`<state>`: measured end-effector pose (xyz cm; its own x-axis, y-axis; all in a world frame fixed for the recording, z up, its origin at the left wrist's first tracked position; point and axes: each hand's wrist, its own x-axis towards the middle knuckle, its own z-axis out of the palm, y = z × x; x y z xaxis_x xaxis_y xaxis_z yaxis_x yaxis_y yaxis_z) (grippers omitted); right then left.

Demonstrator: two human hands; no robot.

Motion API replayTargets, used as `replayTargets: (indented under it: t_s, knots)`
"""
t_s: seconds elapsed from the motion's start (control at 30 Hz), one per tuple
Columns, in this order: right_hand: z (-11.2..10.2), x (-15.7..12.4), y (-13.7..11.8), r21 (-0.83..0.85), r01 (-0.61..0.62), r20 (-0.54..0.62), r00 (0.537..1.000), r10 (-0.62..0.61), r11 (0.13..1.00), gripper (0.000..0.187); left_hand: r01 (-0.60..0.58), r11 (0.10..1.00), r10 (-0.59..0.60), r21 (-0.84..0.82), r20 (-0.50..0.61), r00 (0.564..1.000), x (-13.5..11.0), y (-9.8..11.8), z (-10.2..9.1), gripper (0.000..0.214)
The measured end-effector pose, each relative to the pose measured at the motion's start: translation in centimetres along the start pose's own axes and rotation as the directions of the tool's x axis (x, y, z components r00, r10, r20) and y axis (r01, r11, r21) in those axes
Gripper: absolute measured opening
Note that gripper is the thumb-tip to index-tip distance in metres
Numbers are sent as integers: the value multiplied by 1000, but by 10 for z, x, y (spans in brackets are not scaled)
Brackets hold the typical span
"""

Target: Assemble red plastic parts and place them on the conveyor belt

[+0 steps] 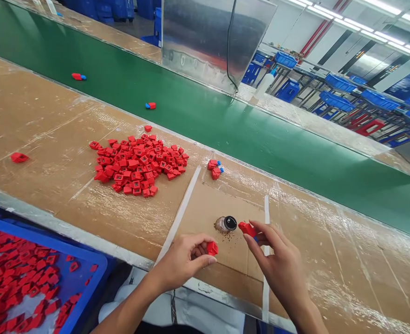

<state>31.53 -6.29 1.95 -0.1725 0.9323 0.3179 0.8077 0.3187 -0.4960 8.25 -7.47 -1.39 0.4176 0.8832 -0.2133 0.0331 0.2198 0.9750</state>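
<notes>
My left hand (187, 257) pinches a small red plastic piece (212, 248) between thumb and fingers, over the near part of a cardboard sheet. Opposite it, my right hand (277, 253) grips another red plastic piece (247, 228), with a bit of blue showing under the fingertips. Between the hands stands a small glass jar (223, 225) with a black top, dark crumbs scattered around it. Beyond the jar lie two red pieces with blue ends (215, 173). To the left, a large pile of red pieces (138, 162) covers part of the table.
A green conveyor belt (198, 116) runs behind the table, carrying two red-and-blue pieces (151, 105). At lower left, a blue bin (96, 264) holds many red pieces. One loose red piece (19, 157) lies far left. A metal panel (211, 41) stands beyond the belt.
</notes>
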Motion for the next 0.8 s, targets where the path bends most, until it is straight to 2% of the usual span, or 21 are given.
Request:
replayTargets:
  t_s: [0.37, 0.8]
  knots:
    - [4, 2, 1, 19, 43, 43, 998, -44, 999, 19, 3, 1000, -2, -18, 15, 1000, 0, -1, 0, 26]
    - [6, 3, 1, 33, 22, 53, 998, -24, 999, 20, -2, 999, 2, -42, 20, 1000, 0, 0, 1, 28]
